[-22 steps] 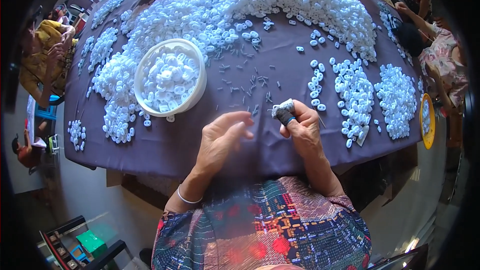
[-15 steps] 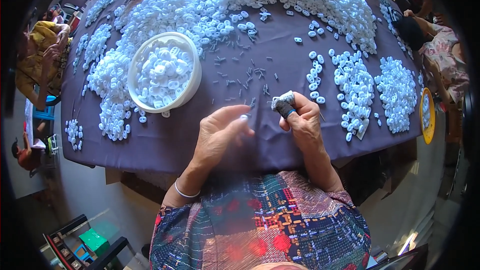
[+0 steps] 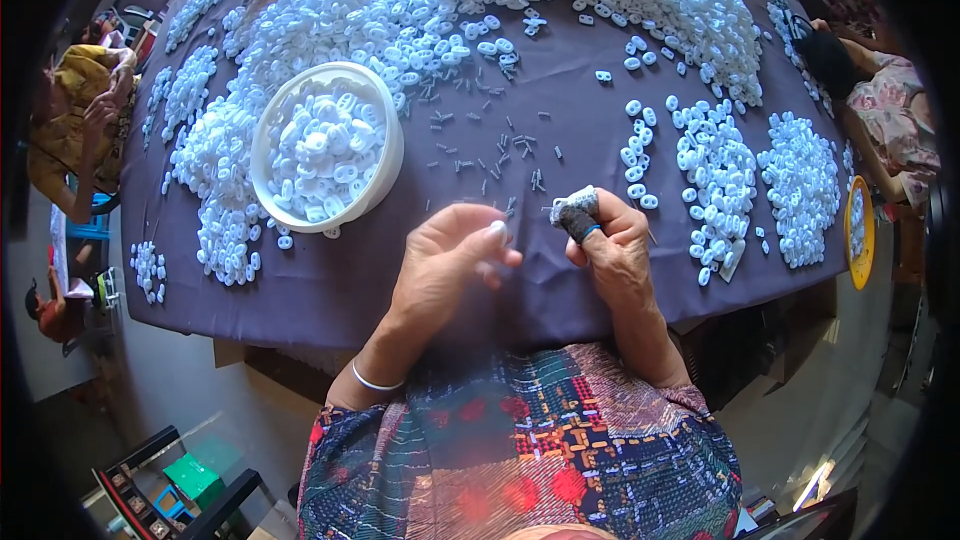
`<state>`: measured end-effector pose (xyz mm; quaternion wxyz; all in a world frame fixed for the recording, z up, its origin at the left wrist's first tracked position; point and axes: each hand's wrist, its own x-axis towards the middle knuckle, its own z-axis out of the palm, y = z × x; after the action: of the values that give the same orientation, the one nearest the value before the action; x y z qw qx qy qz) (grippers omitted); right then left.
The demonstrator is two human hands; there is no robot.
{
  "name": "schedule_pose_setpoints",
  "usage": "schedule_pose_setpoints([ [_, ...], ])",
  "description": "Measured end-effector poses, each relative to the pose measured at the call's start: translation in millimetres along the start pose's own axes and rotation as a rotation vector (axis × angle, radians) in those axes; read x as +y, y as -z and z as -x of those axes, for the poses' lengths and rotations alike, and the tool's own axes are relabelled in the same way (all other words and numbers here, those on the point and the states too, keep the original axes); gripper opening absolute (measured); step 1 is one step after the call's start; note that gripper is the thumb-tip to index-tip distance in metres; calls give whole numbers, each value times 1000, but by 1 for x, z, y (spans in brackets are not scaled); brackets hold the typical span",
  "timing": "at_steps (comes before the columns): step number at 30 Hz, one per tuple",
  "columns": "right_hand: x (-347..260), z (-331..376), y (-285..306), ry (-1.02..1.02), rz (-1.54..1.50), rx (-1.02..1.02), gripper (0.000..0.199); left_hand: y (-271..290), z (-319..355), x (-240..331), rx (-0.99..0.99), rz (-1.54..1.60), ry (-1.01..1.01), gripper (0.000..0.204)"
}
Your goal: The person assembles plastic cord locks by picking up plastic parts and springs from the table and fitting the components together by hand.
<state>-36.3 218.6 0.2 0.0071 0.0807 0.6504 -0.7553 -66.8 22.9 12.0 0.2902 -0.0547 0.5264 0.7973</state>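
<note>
Fingertips of the left hand (image 3: 445, 260) pinched a white plastic piece (image 3: 497, 231); the right hand (image 3: 610, 245) gripped a cloth-wrapped tool (image 3: 575, 212). Slack pinching could have dropped it among loose pins (image 3: 490, 155), mid-frame.

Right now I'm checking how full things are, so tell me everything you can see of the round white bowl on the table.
The round white bowl looks like plastic, with a thick smooth rim and shallow walls. It sits upright on the purple tablecloth, ahead and to the left of the left hand, which does not touch it. It is filled close to the rim with small white oval plastic pieces. Loose piles of the same white pieces press against its far and left sides; a few lie at its near edge.
</note>
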Motion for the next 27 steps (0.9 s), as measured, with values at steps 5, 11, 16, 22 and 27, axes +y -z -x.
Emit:
schedule_pose_setpoints([
  [5, -3, 3, -4, 7, -33, 0, 13, -3, -2, 3, 44, 101, 13, 18],
  [11, -17, 8, -14, 90, 85, -72, 11, 2, 3, -2, -2, 141, 54, 20],
  [16, -19, 11, -18, 70, 154, -120, 12, 2, 6, -7, -4, 176, 38, 19],
  [22, -16, 9, -17, 115, 239, -125, 12, 0, 7, -8, 5, 191, 42, 19],
  [27, -17, 10, -14, 110, 325, -175, 5, 1, 8, -9, -3, 188, 44, 18],
])
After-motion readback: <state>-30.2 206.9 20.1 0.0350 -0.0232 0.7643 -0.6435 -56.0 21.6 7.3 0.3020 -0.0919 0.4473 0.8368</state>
